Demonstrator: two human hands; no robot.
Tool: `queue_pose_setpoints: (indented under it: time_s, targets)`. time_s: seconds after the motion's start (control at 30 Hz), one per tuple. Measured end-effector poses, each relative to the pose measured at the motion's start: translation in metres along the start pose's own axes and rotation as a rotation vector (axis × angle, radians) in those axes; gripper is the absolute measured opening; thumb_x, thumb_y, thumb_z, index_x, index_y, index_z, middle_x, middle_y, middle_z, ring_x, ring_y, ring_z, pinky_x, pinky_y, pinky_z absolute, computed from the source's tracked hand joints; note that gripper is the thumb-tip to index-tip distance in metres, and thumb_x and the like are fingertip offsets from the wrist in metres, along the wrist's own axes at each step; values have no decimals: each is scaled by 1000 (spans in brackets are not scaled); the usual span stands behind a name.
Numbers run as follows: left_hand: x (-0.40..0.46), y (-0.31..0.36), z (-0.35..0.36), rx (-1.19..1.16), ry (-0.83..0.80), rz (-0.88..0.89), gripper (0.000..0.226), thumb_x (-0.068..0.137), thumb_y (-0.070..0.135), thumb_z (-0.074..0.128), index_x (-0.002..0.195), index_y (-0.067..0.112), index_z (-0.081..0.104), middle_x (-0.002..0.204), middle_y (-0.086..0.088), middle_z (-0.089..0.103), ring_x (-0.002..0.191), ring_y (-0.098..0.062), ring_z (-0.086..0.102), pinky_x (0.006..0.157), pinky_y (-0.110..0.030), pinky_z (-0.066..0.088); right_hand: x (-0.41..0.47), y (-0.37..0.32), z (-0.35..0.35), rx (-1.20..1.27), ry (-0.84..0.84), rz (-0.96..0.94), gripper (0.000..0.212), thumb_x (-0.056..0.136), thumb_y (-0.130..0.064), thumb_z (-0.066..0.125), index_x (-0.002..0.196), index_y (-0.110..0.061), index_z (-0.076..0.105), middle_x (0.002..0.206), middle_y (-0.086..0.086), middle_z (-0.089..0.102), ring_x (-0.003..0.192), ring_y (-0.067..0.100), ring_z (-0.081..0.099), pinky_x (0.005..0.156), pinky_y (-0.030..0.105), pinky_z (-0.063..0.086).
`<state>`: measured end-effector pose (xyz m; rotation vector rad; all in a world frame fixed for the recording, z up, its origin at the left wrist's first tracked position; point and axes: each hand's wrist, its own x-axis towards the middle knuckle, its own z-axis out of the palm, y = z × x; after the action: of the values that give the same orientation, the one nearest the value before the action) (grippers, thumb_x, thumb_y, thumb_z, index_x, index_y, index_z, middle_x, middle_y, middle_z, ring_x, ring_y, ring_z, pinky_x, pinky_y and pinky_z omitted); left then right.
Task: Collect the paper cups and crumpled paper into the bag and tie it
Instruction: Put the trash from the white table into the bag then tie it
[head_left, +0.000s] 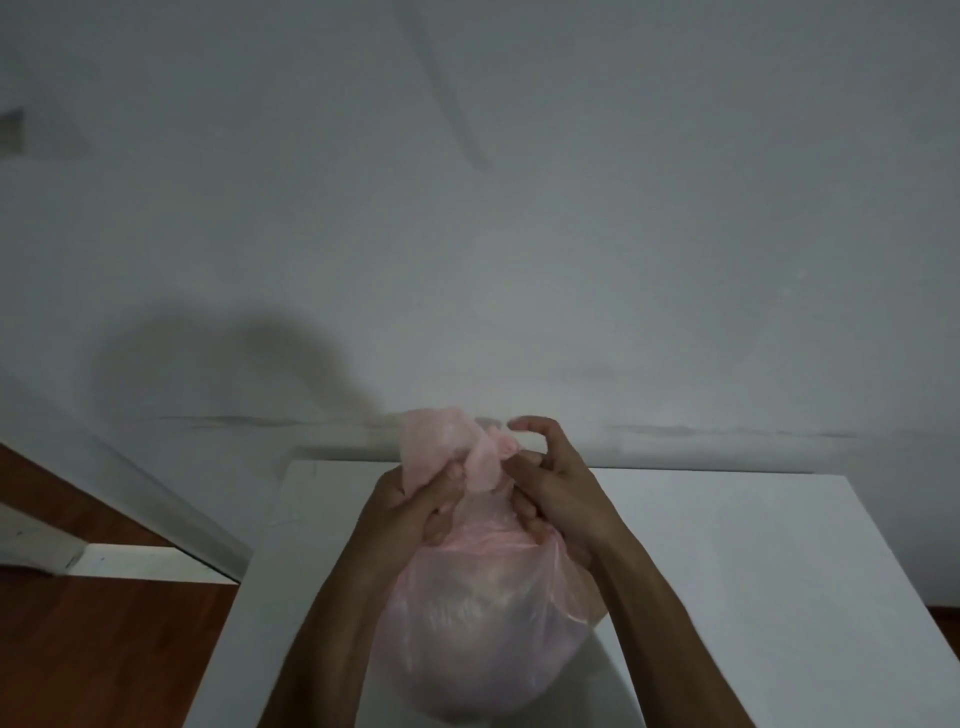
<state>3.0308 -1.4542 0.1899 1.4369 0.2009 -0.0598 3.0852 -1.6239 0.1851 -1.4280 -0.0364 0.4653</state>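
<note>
A thin pink plastic bag (483, 623), bulging and full, stands on the white table (727, 571) in front of me. Pale shapes show faintly through its skin; I cannot tell cups from paper. Its top is gathered into a twisted neck with two loose ends. My left hand (415, 512) grips the left end and the neck from the left side. My right hand (550, 493) holds the neck from the right, with thumb and forefinger pinching the small right end above it. No cups or paper lie loose on the table.
A grey-white wall (519, 234) rises right behind the table's far edge. Brown wooden floor (104, 649) and a white skirting board (145, 564) lie to the left, below the table's left edge.
</note>
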Motion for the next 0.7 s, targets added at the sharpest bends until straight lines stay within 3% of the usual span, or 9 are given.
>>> queue_pose_setpoints:
  time_s: [0.07, 0.13, 0.17, 0.23, 0.3, 0.43, 0.5, 0.57, 0.7]
  targets:
    - [-4, 2, 11, -42, 30, -1, 39, 76, 36, 66, 59, 6, 48, 44, -3, 28, 44, -13, 22, 53, -31, 17, -1, -1, -1, -37, 38, -29, 9, 94, -5, 55, 95, -9, 47, 64, 8, 64, 41, 18, 39, 37, 20, 27]
    - [-2, 2, 17, -111, 140, -5, 50, 98, 27, 50, 53, 5, 52, 44, -6, 30, 41, -14, 24, 50, -25, 22, 1, 2, -2, -58, 84, -62, 11, 89, 1, 60, 84, -6, 53, 62, 11, 62, 39, 17, 37, 37, 19, 28]
    - [-1, 2, 19, -168, 162, -11, 51, 103, 24, 42, 59, 7, 60, 47, -7, 34, 39, -14, 27, 47, -23, 26, 0, 3, -1, -66, 107, -67, 9, 86, 1, 65, 81, -3, 59, 60, 11, 60, 40, 17, 38, 39, 19, 29]
    - [-1, 4, 21, -209, 136, 7, 21, 99, 19, 50, 92, 12, 69, 62, -8, 57, 48, -16, 52, 51, -24, 43, -2, 4, -1, -104, 110, -56, 4, 84, -7, 73, 84, -4, 71, 66, 11, 63, 50, 17, 47, 44, 22, 37]
    - [1, 1, 20, -65, 180, 46, 18, 91, 13, 63, 102, 25, 72, 89, 0, 74, 78, -14, 69, 70, -27, 54, -7, 2, 0, -149, 18, -49, 13, 87, -12, 71, 97, -15, 77, 82, 5, 74, 65, 13, 58, 56, 23, 47]
    - [3, 0, 20, 278, 339, 277, 32, 81, 0, 73, 78, 33, 72, 87, 3, 71, 75, -10, 66, 64, -20, 51, -15, -1, -1, -123, -207, -95, 17, 90, -8, 63, 99, -17, 75, 69, -8, 62, 59, 10, 46, 55, 19, 38]
    - [5, -2, 20, 426, 309, 395, 44, 79, -3, 74, 78, 40, 70, 95, 5, 64, 86, -4, 65, 73, -15, 51, -15, 0, 0, -94, -191, -127, 11, 91, -22, 68, 94, -14, 75, 63, -10, 57, 57, 7, 45, 55, 19, 36]
    - [4, -4, 24, 466, 245, 452, 40, 79, -5, 75, 83, 35, 70, 93, 10, 63, 89, -2, 65, 76, -12, 50, -15, 1, 2, -85, -140, -138, 24, 86, -34, 73, 87, -10, 75, 62, -5, 55, 57, 10, 44, 55, 20, 36]
    - [2, -9, 30, 566, 314, 493, 43, 75, 1, 79, 96, 34, 61, 88, 19, 65, 83, -1, 65, 72, -12, 49, -11, 6, 8, -59, -21, -121, 35, 86, -32, 72, 67, -5, 63, 58, 11, 45, 54, 17, 38, 51, 24, 32]
